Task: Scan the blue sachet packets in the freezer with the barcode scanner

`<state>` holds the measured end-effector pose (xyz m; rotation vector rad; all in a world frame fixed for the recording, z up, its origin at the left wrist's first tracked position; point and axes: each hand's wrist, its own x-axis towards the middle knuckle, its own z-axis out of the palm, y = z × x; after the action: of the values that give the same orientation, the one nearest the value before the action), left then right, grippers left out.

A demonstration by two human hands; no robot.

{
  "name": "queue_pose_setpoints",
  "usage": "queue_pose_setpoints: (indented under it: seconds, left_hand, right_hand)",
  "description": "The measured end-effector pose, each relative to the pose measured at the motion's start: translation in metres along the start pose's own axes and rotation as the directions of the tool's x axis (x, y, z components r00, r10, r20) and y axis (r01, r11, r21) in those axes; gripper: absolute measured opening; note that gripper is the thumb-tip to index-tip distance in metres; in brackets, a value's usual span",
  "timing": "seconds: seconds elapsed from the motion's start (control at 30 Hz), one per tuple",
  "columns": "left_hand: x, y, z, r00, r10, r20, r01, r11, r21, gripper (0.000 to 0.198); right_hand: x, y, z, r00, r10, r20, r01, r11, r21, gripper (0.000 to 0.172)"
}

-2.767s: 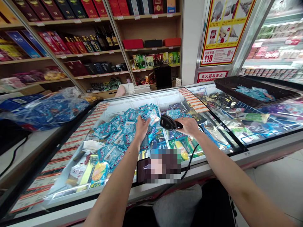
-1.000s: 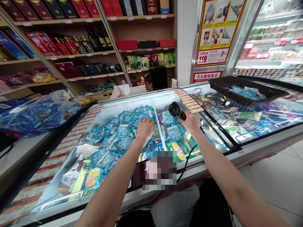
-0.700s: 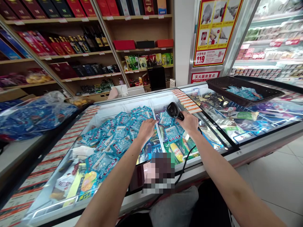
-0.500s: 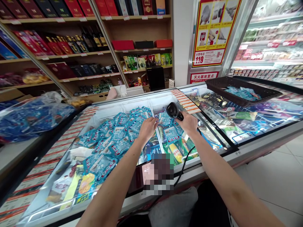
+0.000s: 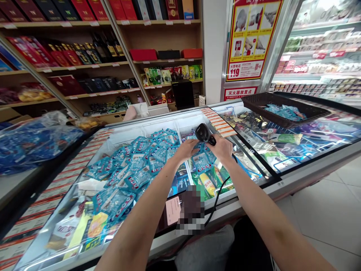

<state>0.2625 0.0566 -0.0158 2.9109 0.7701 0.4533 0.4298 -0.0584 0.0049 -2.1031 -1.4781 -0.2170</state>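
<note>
My right hand (image 5: pixel 222 148) grips a black handheld barcode scanner (image 5: pixel 202 132), its head tilted over the freezer's glass lid. A black cable (image 5: pixel 216 199) hangs down from it toward the near edge. Just left of the scanner, my left hand (image 5: pixel 184 150) reaches over small blue packets, its fingers stretched out and apart. Several packets (image 5: pixel 202 162) lie right of the white divider, partly hidden by my hands. A larger heap of the same blue packets (image 5: pixel 138 162) spreads over the glass to the left. Whether my left fingertips touch a packet I cannot tell.
A phone-like screen (image 5: pixel 173 211), partly pixelated, lies at the near freezer edge. A dark brown tray (image 5: pixel 254 102) with blue packets stands at the right. Clear plastic with blue packaging (image 5: pixel 36 145) is at the left. Shelves (image 5: pixel 166 22) stand behind the freezer.
My left hand has moved right, closer to the scanner and over the packets beneath it. My right hand still holds the scanner in about the same place. The view has shifted slightly.
</note>
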Motion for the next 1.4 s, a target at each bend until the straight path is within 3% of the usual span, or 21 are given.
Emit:
queue_pose_setpoints:
  seconds: [0.13, 0.27, 0.33, 0.4, 0.43, 0.53, 0.63, 0.8, 1.4]
  left_hand:
    - [-0.004, -0.001, -0.006, 0.989, -0.059, -0.135, 0.068, 0.996, 0.063, 0.058]
    - [-0.018, -0.003, -0.023, 0.944, -0.174, -0.279, 0.178, 0.984, -0.012, 0.045]
    - [-0.03, -0.009, -0.03, 0.877, -0.309, -0.369, 0.278, 0.951, -0.134, 0.039]
    - [-0.044, -0.017, -0.033, 0.752, -0.508, -0.421, 0.388, 0.856, -0.341, 0.043]
    - [-0.051, -0.022, -0.033, 0.683, -0.612, -0.399, 0.422, 0.777, -0.468, 0.048]
    - [-0.069, -0.034, -0.028, 0.597, -0.738, -0.315, 0.37, 0.601, -0.708, 0.057]
    - [-0.077, -0.04, -0.021, 0.618, -0.725, -0.304, 0.263, 0.555, -0.789, 0.059]
    - [-0.078, -0.038, -0.019, 0.651, -0.703, -0.288, 0.245, 0.553, -0.796, 0.056]
    - [-0.083, -0.027, -0.025, 0.663, -0.689, -0.294, 0.31, 0.61, -0.729, 0.054]
  right_hand:
    - [0.0, 0.0, -0.001, 1.0, -0.005, 0.007, 0.005, 1.0, -0.007, 0.04]
    - [0.0, 0.001, 0.0, 1.0, -0.023, -0.001, 0.023, 1.0, -0.008, 0.041]
    - [-0.001, 0.001, 0.001, 0.999, -0.034, -0.003, 0.033, 0.999, -0.009, 0.041]
    - [-0.002, 0.001, 0.001, 0.999, -0.046, 0.0, 0.046, 0.999, -0.018, 0.041]
    - [-0.002, 0.0, 0.001, 0.998, -0.057, 0.005, 0.057, 0.998, -0.023, 0.04]
    - [-0.006, -0.004, 0.0, 0.993, -0.118, 0.03, 0.119, 0.993, -0.025, 0.039]
    - [-0.01, -0.008, 0.0, 0.976, -0.208, 0.063, 0.21, 0.978, -0.013, 0.039]
    - [-0.014, -0.01, 0.001, 0.932, -0.337, 0.133, 0.34, 0.94, 0.001, 0.04]
    - [-0.016, -0.008, 0.009, 0.894, -0.44, 0.083, 0.44, 0.898, 0.02, 0.039]
